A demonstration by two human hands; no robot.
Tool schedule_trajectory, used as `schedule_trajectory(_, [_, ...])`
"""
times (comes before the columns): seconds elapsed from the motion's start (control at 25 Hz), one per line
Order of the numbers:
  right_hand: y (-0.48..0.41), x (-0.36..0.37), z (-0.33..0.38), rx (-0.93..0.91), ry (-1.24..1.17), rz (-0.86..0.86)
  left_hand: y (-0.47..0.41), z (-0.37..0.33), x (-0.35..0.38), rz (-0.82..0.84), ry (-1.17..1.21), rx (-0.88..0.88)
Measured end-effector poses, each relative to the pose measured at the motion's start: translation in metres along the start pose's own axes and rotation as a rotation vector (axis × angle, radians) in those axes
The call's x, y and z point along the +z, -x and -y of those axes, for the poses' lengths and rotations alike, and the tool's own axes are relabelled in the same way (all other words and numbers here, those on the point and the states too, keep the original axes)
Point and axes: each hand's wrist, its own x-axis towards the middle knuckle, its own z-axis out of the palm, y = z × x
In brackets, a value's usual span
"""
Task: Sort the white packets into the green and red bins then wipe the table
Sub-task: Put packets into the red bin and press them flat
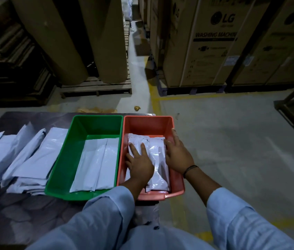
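**Unsorted stock.** The loose white packets (pixel 25 156) lie overlapped in a fan on the counter (pixel 16 213), at 9 o'clock of the green bin (pixel 97 116). Their long edges run toward the bins, probably so that each one can be taken off the top in turn.

**Green bin.** It stands just beside the pile, and its right wall touches the red bin (pixel 148 117). Two flat packets (pixel 97 163) lie side by side on its floor, toward the near end.

**Red bin.** It sits at 3 o'clock of the green bin, at the counter's right end, and appears to overhang the counter edge. It holds the crumpled packets (pixel 158 159), which are bulkier than those in the green bin.

**Hands.** The left hand (pixel 139 163) lies palm down on the crumpled packets with its fingers spread. The right hand (pixel 177 154), fingers straight and close together, lies at 3 o'clock of those packets, against the bin's right wall. Neither hand curls round anything. Judged purpose: press the load flat and square it inside the bin.

**Legible markings.** The cartons (pixel 214 42) at 1 o'clock read "LG" and "WASHING MACHINE". The smaller print cannot be read, and no writing is legible on any packet.

**Status.** Sorting is judged partly done. Wiping has not begun, and no cloth is in view.
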Motion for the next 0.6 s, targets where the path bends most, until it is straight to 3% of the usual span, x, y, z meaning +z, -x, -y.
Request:
schedule_trajectory(0.24, [0.002,0.001,-0.007,-0.056,-0.013,-0.003,0.0,0.003,0.013,-0.025,-0.193,0.13])
schedule_trajectory(0.6, [0.003,0.004,-0.004,-0.061,-0.007,0.01,-0.017,0.03,0.034,0.111,-0.195,0.244])
